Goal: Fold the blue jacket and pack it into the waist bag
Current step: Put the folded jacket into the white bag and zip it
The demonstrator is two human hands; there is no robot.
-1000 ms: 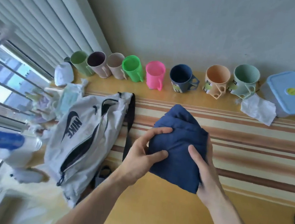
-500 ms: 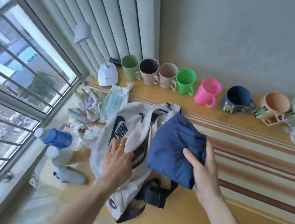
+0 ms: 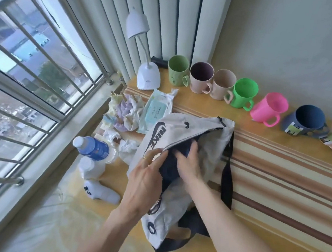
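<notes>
The white waist bag [image 3: 183, 131] with a dark logo lies on the yellow table, its zip opening pulled wide. The folded blue jacket [image 3: 169, 166] sits mostly inside the opening, only a dark patch showing. My left hand [image 3: 146, 178] pinches the near edge of the bag's opening and holds it up. My right hand [image 3: 190, 162] lies on the jacket, fingers reaching into the bag and pressing the cloth down. The bag's black strap [image 3: 228, 175] trails to the right and under my right forearm.
A row of coloured mugs [image 3: 242, 94] lines the wall. A white desk lamp [image 3: 148, 77], a wipes pack [image 3: 157, 110], crumpled tissues [image 3: 129, 113], a blue-labelled bottle [image 3: 93, 148] and a white sock [image 3: 102, 193] crowd the window side. A striped cloth [image 3: 290, 178] covers the table's right.
The jacket went from lying beside the bag in my right hand to mostly inside it. My left hand moved from resting on the bag to lifting its opening edge. The view swung left.
</notes>
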